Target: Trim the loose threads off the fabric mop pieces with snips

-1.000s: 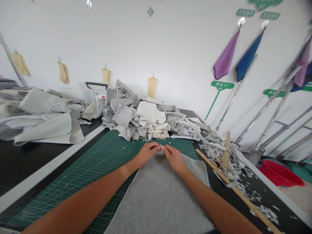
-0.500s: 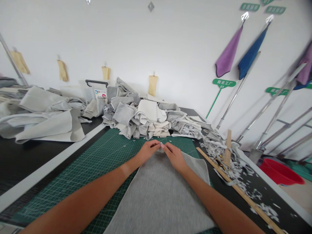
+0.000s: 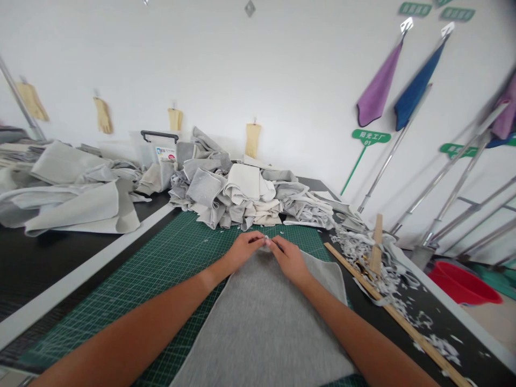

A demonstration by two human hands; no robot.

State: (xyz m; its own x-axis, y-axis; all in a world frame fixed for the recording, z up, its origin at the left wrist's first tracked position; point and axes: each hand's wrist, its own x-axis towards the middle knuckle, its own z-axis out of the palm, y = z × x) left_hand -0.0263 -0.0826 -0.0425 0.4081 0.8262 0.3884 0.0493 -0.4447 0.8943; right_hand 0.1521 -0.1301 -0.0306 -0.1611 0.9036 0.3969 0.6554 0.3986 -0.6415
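Note:
A grey cloth [image 3: 266, 317] lies spread over the green cutting mat [image 3: 153, 290], its near part running out of view at the bottom. Its far edge is pinched between the fingertips of my left hand [image 3: 245, 250] and my right hand [image 3: 289, 260]. The two hands meet there, thumbs and forefingers almost touching, with a small bit of the edge raised between them. Both hands are closed on the cloth. The exact spot under the fingertips is partly hidden.
A heap of grey and cream cloths [image 3: 242, 193] stands behind the mat, and more cloths [image 3: 88, 199] lie at left by a clear bin [image 3: 159, 148]. To the right are a wooden ruler [image 3: 395, 317], white scraps [image 3: 387, 269] and a red basin [image 3: 463, 284].

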